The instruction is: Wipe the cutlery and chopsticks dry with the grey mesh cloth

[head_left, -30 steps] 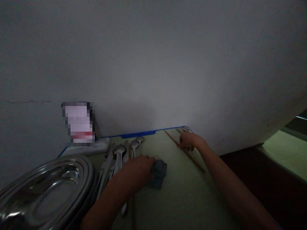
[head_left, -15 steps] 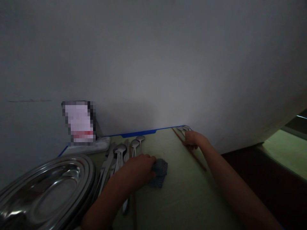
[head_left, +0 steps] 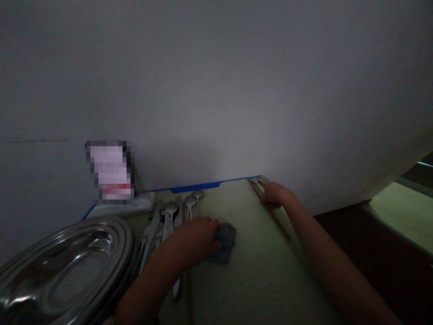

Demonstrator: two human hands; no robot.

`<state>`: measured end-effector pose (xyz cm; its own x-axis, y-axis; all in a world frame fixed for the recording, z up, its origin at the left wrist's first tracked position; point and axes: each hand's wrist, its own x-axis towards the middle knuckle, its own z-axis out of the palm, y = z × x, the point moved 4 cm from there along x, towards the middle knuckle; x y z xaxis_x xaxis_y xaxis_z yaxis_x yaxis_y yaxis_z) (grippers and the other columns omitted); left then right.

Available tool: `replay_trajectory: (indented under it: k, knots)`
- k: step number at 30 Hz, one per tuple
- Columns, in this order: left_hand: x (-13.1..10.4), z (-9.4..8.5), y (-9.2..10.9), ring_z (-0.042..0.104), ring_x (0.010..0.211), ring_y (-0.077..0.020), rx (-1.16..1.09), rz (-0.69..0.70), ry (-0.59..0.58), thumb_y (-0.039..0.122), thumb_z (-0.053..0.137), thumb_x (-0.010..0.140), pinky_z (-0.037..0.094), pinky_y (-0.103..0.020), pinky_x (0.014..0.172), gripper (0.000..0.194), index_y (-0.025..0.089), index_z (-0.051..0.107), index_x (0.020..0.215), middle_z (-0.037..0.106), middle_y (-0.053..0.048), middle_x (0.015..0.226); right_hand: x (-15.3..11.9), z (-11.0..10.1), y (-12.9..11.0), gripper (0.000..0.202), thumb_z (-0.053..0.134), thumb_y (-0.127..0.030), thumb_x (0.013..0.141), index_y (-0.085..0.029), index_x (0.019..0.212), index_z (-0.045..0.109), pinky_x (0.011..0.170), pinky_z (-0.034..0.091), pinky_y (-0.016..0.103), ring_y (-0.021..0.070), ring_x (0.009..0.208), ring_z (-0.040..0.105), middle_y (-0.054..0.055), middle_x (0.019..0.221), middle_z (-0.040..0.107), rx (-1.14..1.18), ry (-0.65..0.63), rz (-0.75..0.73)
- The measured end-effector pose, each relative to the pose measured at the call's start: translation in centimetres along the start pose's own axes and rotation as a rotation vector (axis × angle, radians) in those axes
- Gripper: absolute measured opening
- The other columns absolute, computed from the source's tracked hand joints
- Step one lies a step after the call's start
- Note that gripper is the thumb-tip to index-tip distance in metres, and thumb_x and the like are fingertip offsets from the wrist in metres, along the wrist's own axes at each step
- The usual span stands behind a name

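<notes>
My left hand (head_left: 201, 237) is closed on a folded dark grey-blue cloth (head_left: 227, 241) that rests on the pale green tabletop (head_left: 233, 289). At the table's far right, my right hand (head_left: 274, 195) has its fingers closed on a slim brown chopstick (head_left: 279, 224), which lies slanted on the table. Beside it, the metal heads of some cutlery (head_left: 260, 179) stick out past my fingers; their handles are hidden by the hand. Left of my left forearm lie spoons (head_left: 169, 208), knives (head_left: 154, 225) and another brown chopstick (head_left: 190, 298), partly covered by the arm.
A stack of shiny oval metal platters (head_left: 125, 239) fills the near left. Behind it a phone with a blurred screen (head_left: 113, 171) leans on a whitish slab (head_left: 142, 204). Blue edging (head_left: 196, 187) runs along the table's back, against a grey wall (head_left: 219, 90).
The chopstick's far end has shifted right, toward the cutlery heads by my right hand. My left hand and the cloth have stayed almost in place.
</notes>
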<state>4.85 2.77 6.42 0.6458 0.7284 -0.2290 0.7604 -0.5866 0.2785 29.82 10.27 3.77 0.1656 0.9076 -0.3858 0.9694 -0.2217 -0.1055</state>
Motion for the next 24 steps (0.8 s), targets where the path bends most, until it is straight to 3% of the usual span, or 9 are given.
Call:
replay_trajectory:
  k: [9, 18, 24]
  knots:
    - [0.09, 0.1, -0.08, 0.059, 0.1, -0.0255, -0.002, 0.003, -0.008, 0.028, 0.053, 0.077, 0.044, -0.034, 0.084, 0.03, 0.018, 0.06, 0.104, 0.063, -0.01, 0.109, -0.43, 0.15, 0.46, 0.009, 0.059, -0.011, 0.066, -0.005, 0.071, 0.065, 0.05, 0.051, 0.026, 0.0175, 0.057, 0.064, 0.013, 0.07, 0.068, -0.007, -0.113, 0.075]
    - [0.06, 0.07, 0.02, 0.058, 0.101, -0.0249, 0.016, 0.005, -0.011, 0.029, 0.052, 0.077, 0.044, -0.035, 0.085, 0.032, 0.019, 0.058, 0.107, 0.062, -0.009, 0.111, 0.2, -0.03, 0.62, 0.016, 0.058, -0.016, 0.069, -0.007, 0.081, 0.065, 0.056, 0.051, 0.028, 0.0194, 0.066, 0.066, 0.014, 0.078, 0.069, -0.052, -0.015, 0.08]
    - [0.05, -0.03, 0.03, 0.058, 0.101, -0.0253, -0.005, -0.002, -0.009, 0.029, 0.053, 0.077, 0.044, -0.034, 0.084, 0.031, 0.018, 0.059, 0.106, 0.062, -0.01, 0.111, -0.17, -0.29, 0.54, 0.012, 0.058, -0.016, 0.069, -0.009, 0.075, 0.066, 0.06, 0.051, 0.03, 0.0207, 0.066, 0.066, 0.012, 0.07, 0.068, -0.046, 0.029, 0.063]
